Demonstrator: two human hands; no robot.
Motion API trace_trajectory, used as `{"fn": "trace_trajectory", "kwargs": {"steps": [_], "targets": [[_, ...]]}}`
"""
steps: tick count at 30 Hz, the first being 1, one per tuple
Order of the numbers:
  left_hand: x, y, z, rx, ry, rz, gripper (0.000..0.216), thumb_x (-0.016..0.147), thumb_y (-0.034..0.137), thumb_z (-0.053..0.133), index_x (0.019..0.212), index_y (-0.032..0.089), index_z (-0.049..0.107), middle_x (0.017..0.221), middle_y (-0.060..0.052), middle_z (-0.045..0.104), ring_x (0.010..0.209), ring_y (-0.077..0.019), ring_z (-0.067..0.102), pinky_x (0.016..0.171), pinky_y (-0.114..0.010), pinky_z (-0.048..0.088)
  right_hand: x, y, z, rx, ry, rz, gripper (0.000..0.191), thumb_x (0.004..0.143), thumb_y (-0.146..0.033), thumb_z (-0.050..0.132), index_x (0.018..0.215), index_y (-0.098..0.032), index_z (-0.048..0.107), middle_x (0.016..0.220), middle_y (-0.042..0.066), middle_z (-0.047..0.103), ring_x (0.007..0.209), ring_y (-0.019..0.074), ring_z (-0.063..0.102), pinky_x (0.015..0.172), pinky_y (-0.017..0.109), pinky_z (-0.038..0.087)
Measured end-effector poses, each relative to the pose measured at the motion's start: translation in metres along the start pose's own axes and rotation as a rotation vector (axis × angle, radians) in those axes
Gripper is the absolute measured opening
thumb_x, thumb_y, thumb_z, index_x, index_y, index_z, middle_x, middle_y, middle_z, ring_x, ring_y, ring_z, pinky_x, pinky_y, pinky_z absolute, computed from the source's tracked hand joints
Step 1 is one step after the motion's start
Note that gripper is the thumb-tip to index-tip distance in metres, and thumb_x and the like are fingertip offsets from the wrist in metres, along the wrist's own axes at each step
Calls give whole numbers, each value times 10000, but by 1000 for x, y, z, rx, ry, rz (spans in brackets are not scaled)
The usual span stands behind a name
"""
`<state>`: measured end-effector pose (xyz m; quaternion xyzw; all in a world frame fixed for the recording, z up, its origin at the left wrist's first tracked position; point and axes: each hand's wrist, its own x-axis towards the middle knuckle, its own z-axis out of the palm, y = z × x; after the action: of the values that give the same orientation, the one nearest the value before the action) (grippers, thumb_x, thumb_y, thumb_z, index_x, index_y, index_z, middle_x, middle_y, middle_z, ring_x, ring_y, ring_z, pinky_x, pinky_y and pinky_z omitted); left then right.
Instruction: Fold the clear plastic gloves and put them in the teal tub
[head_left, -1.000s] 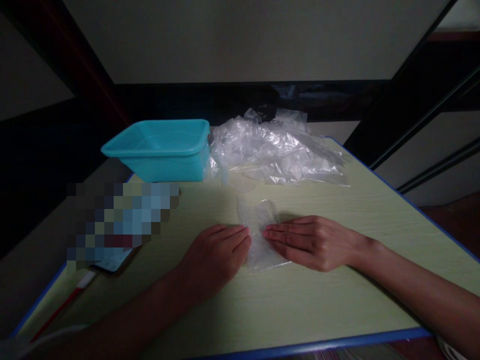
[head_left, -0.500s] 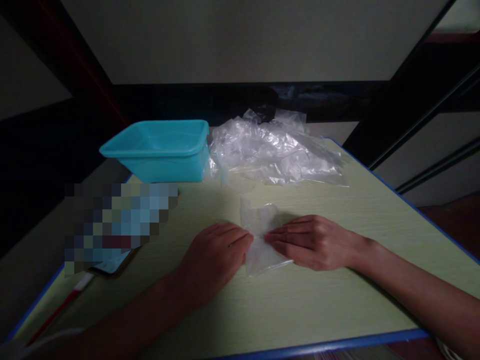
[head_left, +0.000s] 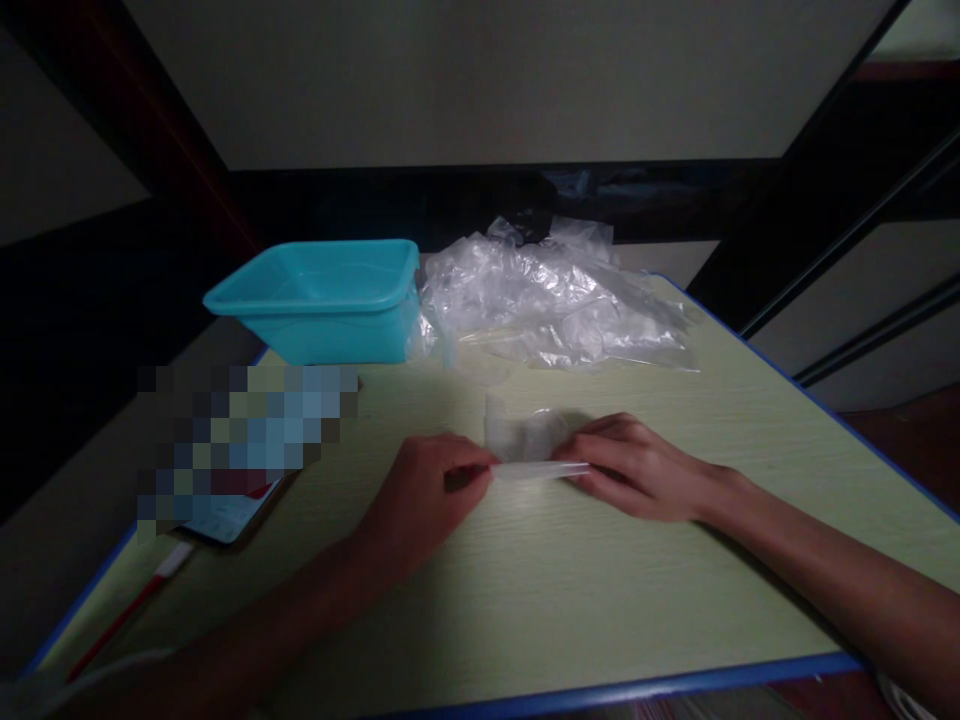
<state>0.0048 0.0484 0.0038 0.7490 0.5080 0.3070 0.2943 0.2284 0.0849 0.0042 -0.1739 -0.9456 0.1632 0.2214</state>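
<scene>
A small clear plastic glove [head_left: 525,440] lies in the middle of the pale green table [head_left: 570,600]. My left hand [head_left: 427,495] pinches its near edge at the left end. At the right end, my right hand [head_left: 637,465] pinches that same edge. The near edge is lifted off the table and folded up toward the far side, and the far part of the piece still lies flat. Both hands have their fingers closed on the plastic.
A turquoise plastic tub [head_left: 322,295] stands at the back left. A heap of crumpled clear plastic gloves [head_left: 547,295] lies at the back, right of the tub. A phone [head_left: 225,510] and a red-and-white cable [head_left: 127,610] lie at the left edge.
Both hands went from lying flat on the plastic piece to pinching its near edge. That edge has been lifted and brought toward the far side.
</scene>
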Motion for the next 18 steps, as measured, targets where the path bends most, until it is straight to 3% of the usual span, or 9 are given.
{"fn": "trace_trajectory", "kwargs": {"steps": [4, 9, 14, 18], "targets": [[4, 1, 2, -130, 18, -178, 128, 675, 136, 555, 579, 141, 639, 530, 27, 591, 499, -118, 522, 472, -199, 365, 4, -1, 1, 166, 65, 187, 203, 914, -220, 401, 770, -160, 532, 553, -47, 445, 455, 73, 404, 439, 195, 300], [7, 0, 5, -177, 38, -198, 79, 649, 125, 565, 575, 152, 569, 516, 61, 532, 476, -89, 467, 455, -180, 325, 10, -5, 3, 420, 111, 443, 250, 880, -282, 446, 652, -180, 456, 511, -75, 323, 435, 64, 284, 388, 187, 223], [7, 1, 6, -231, 58, -220, 77, 629, 120, 598, 689, 154, 564, 597, 52, 589, 497, -84, 473, 470, -180, 333, 15, -4, 5, 652, 125, 632, 310, 810, -422, 546, 642, -174, 469, 513, -59, 391, 455, 72, 325, 407, 195, 241], [8, -3, 8, -222, 76, -186, 294, 629, 124, 613, 920, 142, 572, 585, 68, 571, 507, -93, 462, 484, -188, 347, 19, -3, 5, 742, 142, 712, 352, 749, -469, 608, 618, -165, 492, 521, -37, 474, 466, 77, 394, 435, 206, 297]]}}
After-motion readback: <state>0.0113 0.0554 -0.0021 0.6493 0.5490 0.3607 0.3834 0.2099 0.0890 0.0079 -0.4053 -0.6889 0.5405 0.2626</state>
